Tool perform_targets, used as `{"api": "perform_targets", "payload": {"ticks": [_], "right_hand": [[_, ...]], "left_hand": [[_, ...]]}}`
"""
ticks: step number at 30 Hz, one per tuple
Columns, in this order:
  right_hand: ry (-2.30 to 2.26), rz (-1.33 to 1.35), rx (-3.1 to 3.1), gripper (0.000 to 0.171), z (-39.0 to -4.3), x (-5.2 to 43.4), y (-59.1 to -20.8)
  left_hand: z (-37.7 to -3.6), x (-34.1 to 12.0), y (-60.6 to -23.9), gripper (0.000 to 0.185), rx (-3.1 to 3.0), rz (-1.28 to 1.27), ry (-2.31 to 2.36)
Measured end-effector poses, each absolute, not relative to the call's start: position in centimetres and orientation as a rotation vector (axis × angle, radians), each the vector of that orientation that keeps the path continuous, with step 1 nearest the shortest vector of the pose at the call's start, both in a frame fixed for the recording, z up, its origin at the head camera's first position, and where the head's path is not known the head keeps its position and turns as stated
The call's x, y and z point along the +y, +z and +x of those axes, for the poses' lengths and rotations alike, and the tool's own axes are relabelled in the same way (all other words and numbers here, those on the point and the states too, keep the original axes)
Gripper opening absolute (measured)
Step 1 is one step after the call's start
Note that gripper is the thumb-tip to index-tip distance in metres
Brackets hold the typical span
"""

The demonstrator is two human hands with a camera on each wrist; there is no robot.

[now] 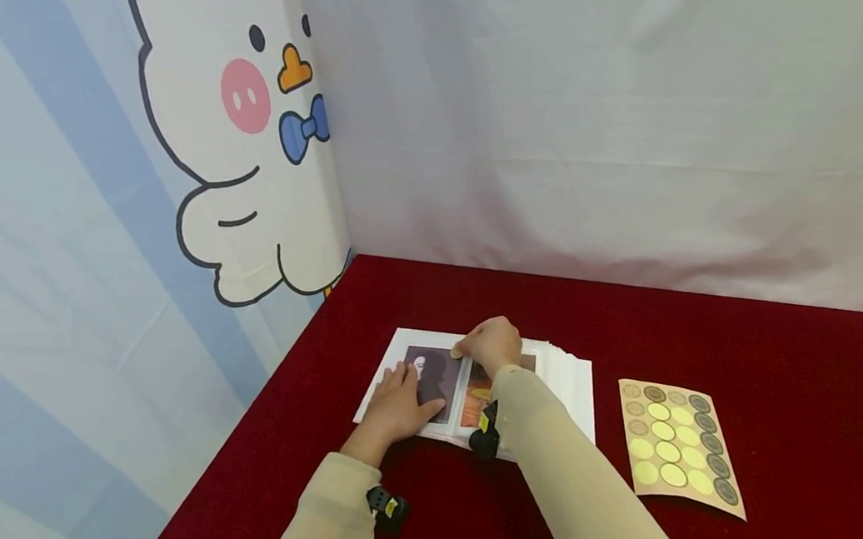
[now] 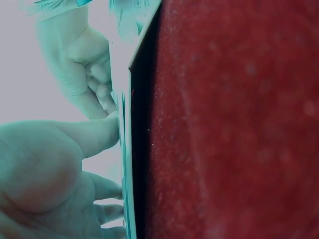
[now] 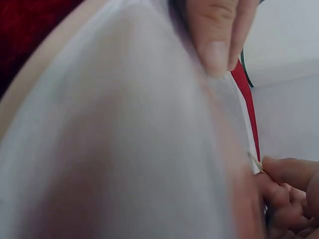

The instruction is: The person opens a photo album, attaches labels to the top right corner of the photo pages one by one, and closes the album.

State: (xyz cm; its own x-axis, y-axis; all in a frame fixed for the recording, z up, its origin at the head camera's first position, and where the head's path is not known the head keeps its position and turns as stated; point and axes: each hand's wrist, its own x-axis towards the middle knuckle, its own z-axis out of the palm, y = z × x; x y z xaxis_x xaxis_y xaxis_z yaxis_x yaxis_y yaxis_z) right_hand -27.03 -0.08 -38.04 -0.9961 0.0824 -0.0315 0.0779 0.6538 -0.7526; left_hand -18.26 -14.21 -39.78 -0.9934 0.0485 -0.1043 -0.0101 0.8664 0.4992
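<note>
A stack of white photo cards (image 1: 567,381) lies on the red table cloth (image 1: 784,362), near the corner of the white cloth walls. The left hand (image 1: 396,405) lies flat on the top card, fingers straight, pressing it down over a dark picture (image 1: 433,378). The right hand (image 1: 491,345) sits at the far edge of the top card and pinches a small round gold sticker (image 1: 456,352) between thumb and finger. The right arm covers most of an orange picture (image 1: 476,400) beside the dark one.

To the right, well apart from the cards, lies a sticker sheet (image 1: 677,444) with many round spots already peeled off.

The left wrist view is washed in green, and the cards show only edge-on. The right wrist view is mostly a blur of white, with fingertips (image 3: 219,35) poking in at the top.
</note>
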Motion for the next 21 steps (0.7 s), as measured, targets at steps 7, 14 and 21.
{"api": "perform_targets", "payload": {"ticks": [7, 14, 21], "right_hand": [[1.277, -0.125, -2.812, 0.010, -27.3, -0.4, -38.7], [1.466, -0.160, -2.845, 0.007, -27.3, -0.1, -37.5], [1.489, -0.168, -2.871, 0.002, -27.3, 0.0, -36.8]], "left_hand": [[-18.1, -14.1, -39.7, 0.072, 2.920, 0.024, 0.793], [-18.2, -14.2, -39.7, 0.072, 2.918, 0.022, 0.792], [-18.2, -14.3, -39.6, 0.072, 2.917, 0.020, 0.786]]}}
